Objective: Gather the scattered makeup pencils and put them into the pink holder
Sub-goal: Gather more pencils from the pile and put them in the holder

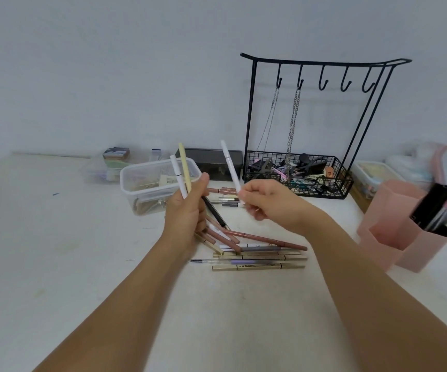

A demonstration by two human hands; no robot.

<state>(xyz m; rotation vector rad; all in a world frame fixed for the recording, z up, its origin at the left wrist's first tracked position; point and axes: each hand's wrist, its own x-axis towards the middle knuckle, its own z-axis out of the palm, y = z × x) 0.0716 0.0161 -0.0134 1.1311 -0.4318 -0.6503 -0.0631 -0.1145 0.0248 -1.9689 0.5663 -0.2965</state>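
My left hand [184, 218] is raised over the table, closed on a bundle of makeup pencils [183, 170]: a white one, a cream one and a black one stick out. My right hand [265, 202] pinches a single white pencil [230, 169] that points up and to the left. Under both hands lie several loose pencils [260, 255], pink, gold and clear, on the white table [56, 237]. The pink holder [394, 234] stands at the right, with dark pencils and brushes in its right compartment.
A clear plastic box [147, 181] with clips sits behind my left hand. A black wire rack [297, 173] with hooks, chains and hair clips stands at the back. A few more pencils [225, 197] lie near the rack. Small boxes line the wall.
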